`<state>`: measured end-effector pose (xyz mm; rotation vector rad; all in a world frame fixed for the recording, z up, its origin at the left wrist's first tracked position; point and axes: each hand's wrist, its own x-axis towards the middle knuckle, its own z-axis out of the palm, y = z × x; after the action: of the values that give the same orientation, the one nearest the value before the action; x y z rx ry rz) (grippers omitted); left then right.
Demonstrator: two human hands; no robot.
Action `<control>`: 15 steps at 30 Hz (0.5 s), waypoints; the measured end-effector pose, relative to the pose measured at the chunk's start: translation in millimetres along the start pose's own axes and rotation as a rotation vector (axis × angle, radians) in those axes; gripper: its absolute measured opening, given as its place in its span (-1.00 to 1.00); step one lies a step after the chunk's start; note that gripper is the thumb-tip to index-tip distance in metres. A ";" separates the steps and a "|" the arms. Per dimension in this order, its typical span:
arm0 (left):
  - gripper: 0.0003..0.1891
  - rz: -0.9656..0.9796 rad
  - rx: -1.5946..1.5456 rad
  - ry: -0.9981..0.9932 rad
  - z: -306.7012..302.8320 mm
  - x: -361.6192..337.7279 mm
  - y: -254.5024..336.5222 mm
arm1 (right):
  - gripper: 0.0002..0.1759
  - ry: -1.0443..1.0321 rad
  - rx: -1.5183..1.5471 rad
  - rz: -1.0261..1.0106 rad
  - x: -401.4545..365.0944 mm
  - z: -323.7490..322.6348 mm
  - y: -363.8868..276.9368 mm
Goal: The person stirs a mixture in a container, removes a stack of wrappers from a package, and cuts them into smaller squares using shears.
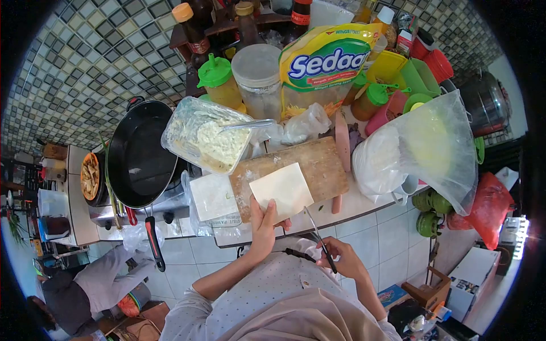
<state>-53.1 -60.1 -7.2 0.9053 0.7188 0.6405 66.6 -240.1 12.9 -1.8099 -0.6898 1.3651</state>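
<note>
My left hand [263, 226] grips the near edge of a pale, square wrapper sheet [280, 187], with fingers on top and fingertips showing below. The sheet overlaps a worn wooden cutting board [327, 165] dusted with white powder. In my right hand [344, 259] is a knife [318, 238], held by its black handle, its thin blade pointing up toward the sheet's lower right corner. Left of the board lies a flat white packet [213, 196]. Behind it, a clear plastic tub [187, 136] of creamy, green-flecked filling [224, 139] holds a metal spoon [256, 123].
A black frying pan [139, 165] sits on the stove at left, its handle jutting outward. Jars and a yellow Sedaap bag [324, 62] line the back. A plastic bag of white powder [381, 162] stands right. Another person [85, 290] is at lower left.
</note>
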 end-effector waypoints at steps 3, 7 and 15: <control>-0.67 -0.135 -0.021 0.015 -5.6 -8.6 -4.9 | -0.48 -0.053 -0.094 0.029 -4.2 -0.2 7.5; -0.62 -0.165 -0.034 0.017 -7.7 -16.4 -4.5 | -0.54 -0.123 -0.120 -0.003 -11.0 -2.0 -0.6; -0.53 -0.236 -0.030 -0.015 -15.9 -29.1 12.9 | -0.57 -0.219 -0.202 0.040 -9.3 -2.7 6.5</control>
<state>-85.3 -68.5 5.3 0.7826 0.7863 0.4338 66.4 -251.7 13.1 -1.8532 -0.9403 1.5848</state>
